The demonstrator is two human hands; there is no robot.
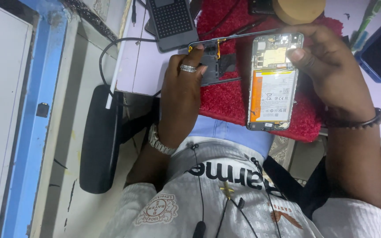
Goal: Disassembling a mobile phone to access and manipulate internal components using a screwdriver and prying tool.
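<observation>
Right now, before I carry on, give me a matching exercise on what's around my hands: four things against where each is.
Things:
1. opened phone
2. dark back cover
3. red cloth
4. ring

Places:
A. under both phone parts
B. held by the right hand
C. on a finger of the left hand
D. held by the left hand

Pairs: 1-B, 2-D, 3-A, 4-C
</observation>
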